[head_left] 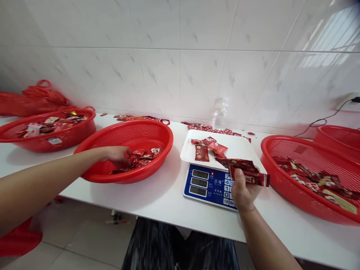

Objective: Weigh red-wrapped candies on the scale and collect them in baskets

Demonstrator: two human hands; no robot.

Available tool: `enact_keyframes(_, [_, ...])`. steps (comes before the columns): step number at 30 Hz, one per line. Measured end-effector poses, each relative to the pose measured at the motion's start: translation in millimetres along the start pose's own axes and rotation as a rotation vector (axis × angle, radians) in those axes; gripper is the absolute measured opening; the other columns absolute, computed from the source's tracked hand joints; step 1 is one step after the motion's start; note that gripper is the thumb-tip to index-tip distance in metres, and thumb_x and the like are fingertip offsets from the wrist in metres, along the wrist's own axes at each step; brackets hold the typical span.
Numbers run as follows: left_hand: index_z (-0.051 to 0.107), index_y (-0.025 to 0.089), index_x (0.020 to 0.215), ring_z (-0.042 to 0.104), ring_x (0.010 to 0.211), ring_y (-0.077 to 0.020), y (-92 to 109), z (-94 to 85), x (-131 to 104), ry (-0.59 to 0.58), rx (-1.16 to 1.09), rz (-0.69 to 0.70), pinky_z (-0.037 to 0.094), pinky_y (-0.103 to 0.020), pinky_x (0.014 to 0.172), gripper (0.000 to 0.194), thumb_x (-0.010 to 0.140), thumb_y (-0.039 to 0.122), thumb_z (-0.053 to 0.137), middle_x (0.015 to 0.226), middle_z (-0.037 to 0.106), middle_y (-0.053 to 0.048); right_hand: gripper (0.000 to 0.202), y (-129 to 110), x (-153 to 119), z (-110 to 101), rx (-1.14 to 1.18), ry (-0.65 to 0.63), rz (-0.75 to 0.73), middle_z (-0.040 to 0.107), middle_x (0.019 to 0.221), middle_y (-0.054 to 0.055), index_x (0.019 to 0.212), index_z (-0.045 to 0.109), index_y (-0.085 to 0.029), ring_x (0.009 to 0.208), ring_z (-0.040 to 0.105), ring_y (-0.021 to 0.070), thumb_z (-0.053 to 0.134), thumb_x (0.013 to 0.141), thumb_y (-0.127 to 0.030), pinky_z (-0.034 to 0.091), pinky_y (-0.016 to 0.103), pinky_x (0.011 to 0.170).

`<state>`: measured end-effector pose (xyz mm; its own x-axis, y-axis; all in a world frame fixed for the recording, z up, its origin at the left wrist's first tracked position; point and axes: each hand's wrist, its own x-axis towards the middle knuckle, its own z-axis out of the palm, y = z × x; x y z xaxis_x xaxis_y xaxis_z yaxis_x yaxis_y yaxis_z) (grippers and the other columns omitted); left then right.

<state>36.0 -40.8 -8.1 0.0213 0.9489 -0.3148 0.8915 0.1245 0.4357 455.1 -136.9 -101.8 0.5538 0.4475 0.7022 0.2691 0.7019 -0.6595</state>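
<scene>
My left hand [119,155] is down inside a red plastic basket [98,176], its fingers curled around small red snack packets [143,160] at the bottom. The fingertips are partly hidden among the packets. My right hand [244,191] is closed on a few dark red snack packets [249,173], with the thumb pressed over them. It holds them above the front right of a blue digital scale [208,193], covering part of the keypad. On the scale's white tray [236,144] lie several red packets [201,153], behind and left of my right hand.
A second red basket [64,137] with mixed packets stands at far left, near red bags [42,97]. Another full basket [281,180] is at right. Red packets [208,128] and a clear bottle [221,114] line the tiled wall. A black cable [323,122] hangs at right.
</scene>
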Motion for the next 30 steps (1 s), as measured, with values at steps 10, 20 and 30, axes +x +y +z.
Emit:
enact_keyframes(10, [0.042, 0.024, 0.134, 0.059, 0.108, -0.0247, 48, -25.2, -9, -0.062, -0.35, 0.019, 0.052, -0.03, 0.081, 0.081, 0.063, 0.047, 0.072, 0.125, 0.059, -0.011, 0.018, -4, 0, 0, 0.005, -0.023, 0.039, 0.064, 0.082, 0.003, 0.093, 0.059, -0.016, 0.073, 0.062, 0.0173, 0.066, 0.078, -0.025, 0.051, 0.035, 0.069])
enact_keyframes(20, [0.049, 0.023, 0.126, 0.064, 0.097, -0.0227, 132, -7.3, -1, -0.021, -0.394, 0.309, 0.051, -0.03, 0.076, 0.067, 0.068, 0.046, 0.071, 0.105, 0.069, -0.007, 0.011, -3, 4, 3, 0.008, -0.074, -0.053, 0.065, 0.083, 0.002, 0.093, 0.06, -0.018, 0.077, 0.062, 0.0156, 0.061, 0.082, -0.019, 0.05, 0.032, 0.073])
enact_keyframes(30, [0.042, 0.021, 0.133, 0.06, 0.101, -0.023, 217, 50.1, 0, 0.138, -0.254, 0.523, 0.05, -0.033, 0.08, 0.059, 0.08, 0.04, 0.06, 0.131, 0.054, -0.012, 0.016, -2, 7, 3, 0.009, -0.064, -0.046, 0.065, 0.09, 0.003, 0.1, 0.058, -0.018, 0.081, 0.063, 0.0159, 0.059, 0.084, -0.02, 0.051, 0.032, 0.074])
